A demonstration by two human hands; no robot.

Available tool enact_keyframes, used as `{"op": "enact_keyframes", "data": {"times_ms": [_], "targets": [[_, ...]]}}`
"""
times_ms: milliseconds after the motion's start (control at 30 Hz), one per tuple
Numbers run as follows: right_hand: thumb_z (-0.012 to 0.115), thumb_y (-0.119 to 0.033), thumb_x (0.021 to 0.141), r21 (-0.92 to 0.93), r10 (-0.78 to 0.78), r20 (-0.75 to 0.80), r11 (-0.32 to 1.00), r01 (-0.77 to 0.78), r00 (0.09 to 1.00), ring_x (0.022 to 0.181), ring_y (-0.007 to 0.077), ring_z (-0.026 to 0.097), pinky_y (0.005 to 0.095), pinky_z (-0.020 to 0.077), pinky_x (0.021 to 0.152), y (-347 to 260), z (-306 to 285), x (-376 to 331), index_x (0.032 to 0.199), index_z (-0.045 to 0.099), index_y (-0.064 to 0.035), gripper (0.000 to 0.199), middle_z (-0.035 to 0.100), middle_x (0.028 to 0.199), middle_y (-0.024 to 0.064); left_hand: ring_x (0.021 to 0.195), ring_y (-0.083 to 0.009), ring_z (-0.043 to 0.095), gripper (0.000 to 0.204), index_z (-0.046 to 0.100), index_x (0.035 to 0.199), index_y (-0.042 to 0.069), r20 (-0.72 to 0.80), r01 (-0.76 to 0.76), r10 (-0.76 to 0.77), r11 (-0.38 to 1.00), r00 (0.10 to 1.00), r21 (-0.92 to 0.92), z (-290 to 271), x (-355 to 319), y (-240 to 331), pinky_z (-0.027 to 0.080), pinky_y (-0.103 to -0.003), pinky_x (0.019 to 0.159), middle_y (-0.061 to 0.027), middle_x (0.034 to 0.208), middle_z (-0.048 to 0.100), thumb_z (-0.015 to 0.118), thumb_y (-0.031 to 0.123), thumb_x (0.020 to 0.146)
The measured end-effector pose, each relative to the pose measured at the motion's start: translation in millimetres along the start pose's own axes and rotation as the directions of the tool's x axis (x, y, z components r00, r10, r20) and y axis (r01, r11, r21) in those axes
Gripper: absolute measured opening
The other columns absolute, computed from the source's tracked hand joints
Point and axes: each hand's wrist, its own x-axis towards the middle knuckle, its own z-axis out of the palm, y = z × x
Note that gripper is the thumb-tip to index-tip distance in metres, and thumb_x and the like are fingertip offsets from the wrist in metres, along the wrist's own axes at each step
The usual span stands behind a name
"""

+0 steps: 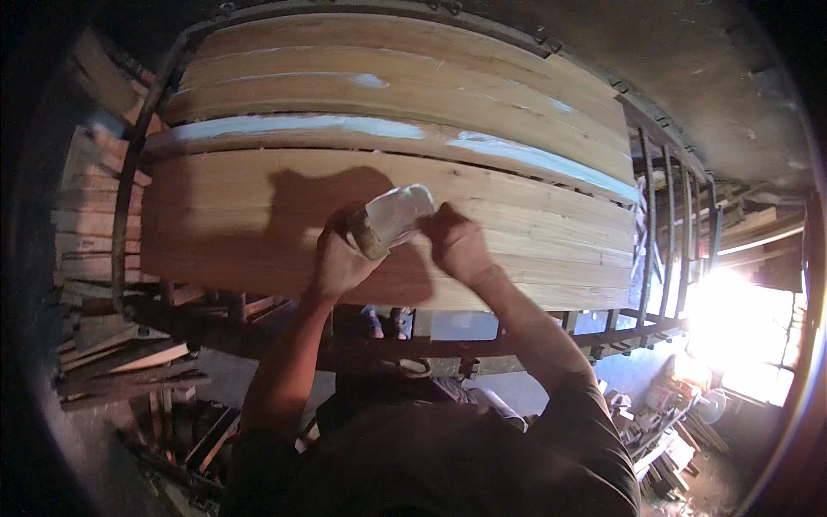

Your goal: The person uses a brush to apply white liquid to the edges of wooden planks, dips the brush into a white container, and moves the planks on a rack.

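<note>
So the pale tub-like container (401, 215) is up over the boards (534, 233), a touch toward 11 o'clock from dead centre and tilted over. Left hand (340, 263) is wrapped around its 7 o'clock side, holding it. Right hand (461, 246) is just off its 3 o'clock side, fingers bunched, but it's blurry, so I can't tell if it's gripping anything or even touching the tub. My worry is the tilt: if whatever's inside is runny, tip it a bit more and it could dribble onto bare wood. One-handed hold too, so a slick wall or a bump from the right hand could spin it loose. There's a white smear (284, 127) around 10 to 11 o'clock and another white streak (543, 159) near 2; if they're wet, a dragged wrist would smudge them. Also, the shadow (314, 202) toward 10 o'clock could easily hide a drip.
</note>
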Motion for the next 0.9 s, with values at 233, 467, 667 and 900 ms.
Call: {"op": "enact_keyframes", "data": {"times_ms": [233,467,667,900], "targets": [[0.056,-0.011,0.089,0.66,0.511,0.446,0.366,-0.656,0.735,0.048,0.0136,0.047,0.0306,0.0391,0.047,54.5,-34.5,1.8,0.083,0.07,-0.003,0.017,0.055,0.057,0.0042,0.103,-0.0295,0.062,0.06,0.056,0.113,0.006,-0.027,0.093,-0.091,0.994,0.995,0.055,-8.2,10.5,28.4,0.051,-0.039,0.087,-0.0136,0.109,0.061,0.086,0.017,0.062],[0.06,-0.023,0.09,0.742,0.537,0.609,-0.125,-0.659,0.584,0.04,0.0066,0.026,0.0245,0.0161,0.037,82.3,-9.2,-10.9,0.083,0.065,-0.0014,0.023,0.037,0.052,-0.0028,0.106,-0.0247,0.061,0.07,0.051,0.12,0.003,-0.109,0.109,-0.098,0.989,0.989,0.102,-25.4,19.8,13.9,0.05,-0.036,0.09,-0.0137,0.112,0.061,0.086,0.014,0.06],[0.057,-0.019,0.091,0.877,0.761,0.402,-0.159,-0.454,0.509,0.039,0.009,0.027,0.0269,0.0189,0.035,139.7,4.5,-3.6,0.084,0.066,-0.0029,0.019,0.051,0.06,0.0006,0.103,-0.0186,0.062,0.06,0.052,0.117,0.0,-0.145,0.169,-0.233,0.919,0.961,-0.357,-49.7,33.7,8.3,0.051,-0.032,0.089,-0.0088,0.113,0.062,0.083,0.0,0.065],[0.055,-0.026,0.087,0.104,0.647,-0.398,0.737,-0.668,0.651,0.071,0.038,0.065,0.0482,0.0499,0.061,170.5,71.6,63.8,0.082,0.072,-0.0072,0.026,0.069,0.078,0.0164,0.107,-0.0184,0.059,0.063,0.046,0.119,0.002,-0.127,0.144,-0.19,0.941,0.974,-0.306,-102.5,27.8,-59.0,0.051,-0.034,0.09,-0.0102,0.118,0.057,0.084,0.004,0.069]]}}
